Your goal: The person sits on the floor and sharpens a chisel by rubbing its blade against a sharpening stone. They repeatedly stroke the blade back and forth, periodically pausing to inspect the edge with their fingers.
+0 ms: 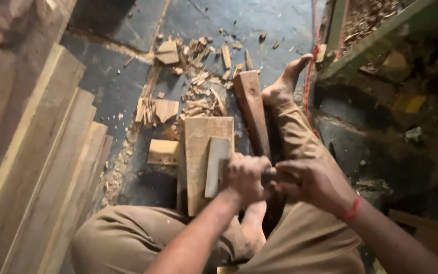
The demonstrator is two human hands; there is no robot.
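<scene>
I sit on the floor with both hands closed around a short dark handle [268, 175]. My left hand [244, 177] grips its left end, beside a flat grey blade [216, 165] that lies over an upright wooden board [198, 147]. My right hand [310, 182], with a red thread at the wrist, holds the right end. A long brown wooden piece [252, 106] runs away from my hands. My right bare foot [282, 83] rests against its far end. How blade and handle join is hidden by my fingers.
Wood chips and offcuts [198, 76] litter the dark floor ahead. A small pale block [162, 151] lies left of the board. Stacked planks [41, 167] line the left side. A green-framed machine or bench [381, 40] with shavings stands at the right.
</scene>
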